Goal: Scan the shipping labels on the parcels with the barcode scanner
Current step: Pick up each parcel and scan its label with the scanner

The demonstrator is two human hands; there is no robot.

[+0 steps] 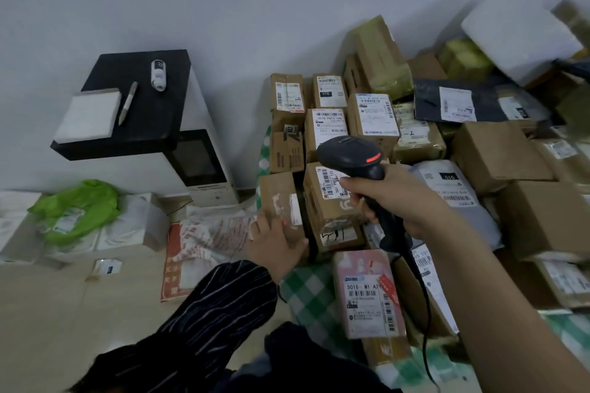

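Observation:
My right hand (392, 198) grips the handle of a black barcode scanner (351, 153), whose head glows red and points at the parcels beyond it. Just under the scanner sits a brown carton with a white shipping label (330, 183). My left hand (274, 242) rests with fingers spread on the brown box (279, 198) to the left of that carton. Several more labelled cartons (329, 131) are stacked behind. A pink parcel with a printed label (367, 293) lies in front on a green checked cloth.
A black-topped white cabinet (153, 112) stands at the left, carrying a pen, a small white bottle and a white pad. Green and white bags (76, 210) lie on the floor at the far left. More brown boxes and grey mailers (453, 191) pile up on the right.

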